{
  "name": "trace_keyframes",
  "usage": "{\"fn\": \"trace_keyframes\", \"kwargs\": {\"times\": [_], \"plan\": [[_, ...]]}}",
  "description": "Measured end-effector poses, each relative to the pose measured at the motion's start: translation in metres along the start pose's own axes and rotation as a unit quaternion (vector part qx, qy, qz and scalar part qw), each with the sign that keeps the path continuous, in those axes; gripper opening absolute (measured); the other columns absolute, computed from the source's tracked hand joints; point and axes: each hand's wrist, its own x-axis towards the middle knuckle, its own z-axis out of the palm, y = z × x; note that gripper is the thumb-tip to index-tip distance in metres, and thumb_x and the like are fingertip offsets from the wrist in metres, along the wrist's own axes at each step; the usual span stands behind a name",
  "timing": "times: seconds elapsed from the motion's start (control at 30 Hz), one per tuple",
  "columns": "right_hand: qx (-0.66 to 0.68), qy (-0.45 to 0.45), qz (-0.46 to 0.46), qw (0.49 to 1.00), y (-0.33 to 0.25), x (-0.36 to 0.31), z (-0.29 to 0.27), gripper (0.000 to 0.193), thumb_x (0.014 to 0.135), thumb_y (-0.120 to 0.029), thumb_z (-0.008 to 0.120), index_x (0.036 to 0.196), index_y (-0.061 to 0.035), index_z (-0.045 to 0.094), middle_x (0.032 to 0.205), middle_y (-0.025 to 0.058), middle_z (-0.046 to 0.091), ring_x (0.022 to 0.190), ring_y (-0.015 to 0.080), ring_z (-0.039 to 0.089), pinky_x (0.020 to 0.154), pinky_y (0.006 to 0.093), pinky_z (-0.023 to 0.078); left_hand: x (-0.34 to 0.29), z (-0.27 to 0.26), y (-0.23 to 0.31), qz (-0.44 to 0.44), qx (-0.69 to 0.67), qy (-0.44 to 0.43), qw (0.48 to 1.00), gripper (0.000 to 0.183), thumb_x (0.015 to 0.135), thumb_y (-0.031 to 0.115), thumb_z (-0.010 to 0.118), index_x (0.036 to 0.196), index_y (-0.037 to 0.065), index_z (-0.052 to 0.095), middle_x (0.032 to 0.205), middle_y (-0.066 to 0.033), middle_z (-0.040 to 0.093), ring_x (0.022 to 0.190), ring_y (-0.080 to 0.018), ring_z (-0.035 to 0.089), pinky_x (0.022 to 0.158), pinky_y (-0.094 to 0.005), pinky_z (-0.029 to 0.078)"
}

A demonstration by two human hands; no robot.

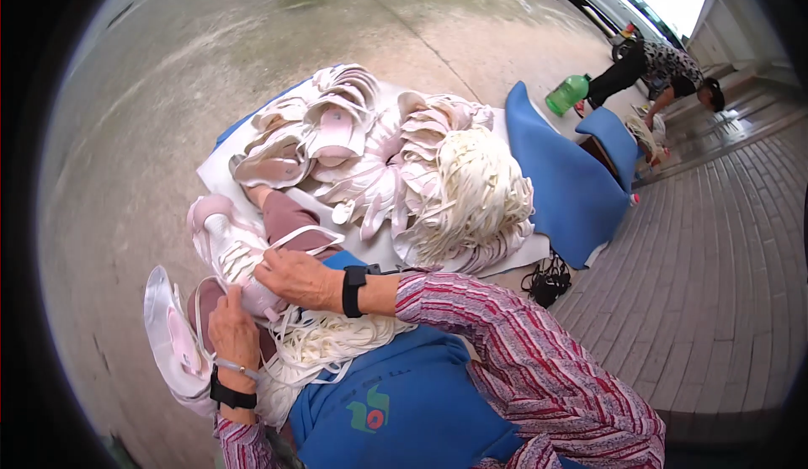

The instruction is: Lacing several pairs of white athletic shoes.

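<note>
Currently, a pale pink-and-white shoe upper [221, 238] is resting over the wearer's lap, near a mauve trouser leg [293, 217], with both hands bearing on its near end. The left hand [234, 332] is holding its fingers together on the near edge, while the right hand [296, 279] is closing its bent fingers on the side of the laced opening; whether either is also pinching lace is hidden. A white lace [301, 233] is looping loosely beyond the right hand. Just below the hands, a tangle of cream laces [332, 339] is lying on the blue apron [421, 406].

By its look, the upper is likely being light and soft, with no sole visible to stiffen it, so its sides are probably giving under pressure. The firmer-looking eyelet edge is seeming the best place to take hold, with one hand steadying the near end. The lace is looking limp and easily tangled, so a pinch close to its tip is suiting it best.

Left of the hands, another upper [174, 347] is lying apart; ahead, stacked uppers [337, 120] and a big lace bundle [480, 185] are covering much of a white sheet [220, 173].
</note>
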Motion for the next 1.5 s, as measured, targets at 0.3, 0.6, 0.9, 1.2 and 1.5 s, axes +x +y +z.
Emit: {"fn": "trace_keyframes", "kwargs": {"times": [0.3, 0.6, 0.9, 1.2, 1.5], "plan": [[-0.171, 0.042, -0.035, 0.984, -0.013, 0.016, 0.010, 0.019, 0.073, -0.019, 0.059, 0.077, -0.0025, 0.066, 0.082, 0.0091, 0.053, 0.080, 0.0230, 0.054, 0.065, 0.0347, 0.041, 0.010, -0.012, 0.005, 0.082, 0.030, 0.074, 0.993, 0.009, 0.078, 0.000, 0.059, 0.086, 0.001, 0.055, 0.093, -0.0156, 0.049, 0.094, -0.0331, 0.050, 0.081, -0.0424, 0.041], [0.210, 0.002, 0.098, 0.973, -0.030, 0.042, -0.023, 0.020, 0.077, -0.016, 0.062, 0.076, 0.0032, 0.063, 0.084, 0.0158, 0.052, 0.085, 0.0308, 0.055, 0.072, 0.0386, 0.043, 0.012, -0.018, 0.002, 0.042, -0.160, 0.051, 0.985, 0.007, 0.083, -0.001, 0.057, 0.086, -0.001, 0.051, 0.086, -0.0159, 0.050, 0.083, -0.0382, 0.051, 0.074, -0.0423, 0.043], [0.451, 0.118, -0.059, 0.883, -0.059, 0.044, -0.101, 0.016, 0.082, -0.015, 0.060, 0.081, 0.0004, 0.056, 0.084, 0.0131, 0.050, 0.084, 0.0199, 0.053, 0.072, 0.0324, 0.046, -0.016, -0.067, 0.011, -0.028, -0.537, 0.176, 0.825, 0.017, 0.097, 0.012, 0.057, 0.103, -0.003, 0.057, 0.100, -0.0069, 0.060, 0.089, -0.0132, 0.058, 0.083, -0.0247, 0.046], [0.518, 0.012, 0.045, 0.854, -0.047, 0.024, -0.078, 0.018, 0.096, -0.020, 0.050, 0.097, -0.0019, 0.050, 0.077, 0.0130, 0.055, 0.072, 0.0251, 0.057, 0.067, 0.0363, 0.046, -0.029, -0.087, 0.070, -0.063, -0.533, 0.135, 0.833, 0.007, 0.086, -0.006, 0.062, 0.092, -0.003, 0.059, 0.088, -0.0069, 0.060, 0.078, -0.0113, 0.056, 0.070, -0.0228, 0.046], [0.652, -0.237, 0.140, 0.707, -0.041, -0.012, -0.147, 0.017, 0.100, -0.019, 0.048, 0.094, -0.0040, 0.053, 0.071, -0.0030, 0.045, 0.063, 0.0069, 0.040, 0.056, 0.0233, 0.034, -0.042, -0.031, 0.035, -0.219, -0.734, -0.184, 0.616, 0.046, 0.103, 0.042, 0.039, 0.101, -0.001, 0.055, 0.089, -0.0098, 0.066, 0.080, -0.0148, 0.065, 0.074, -0.0267, 0.053]]}}
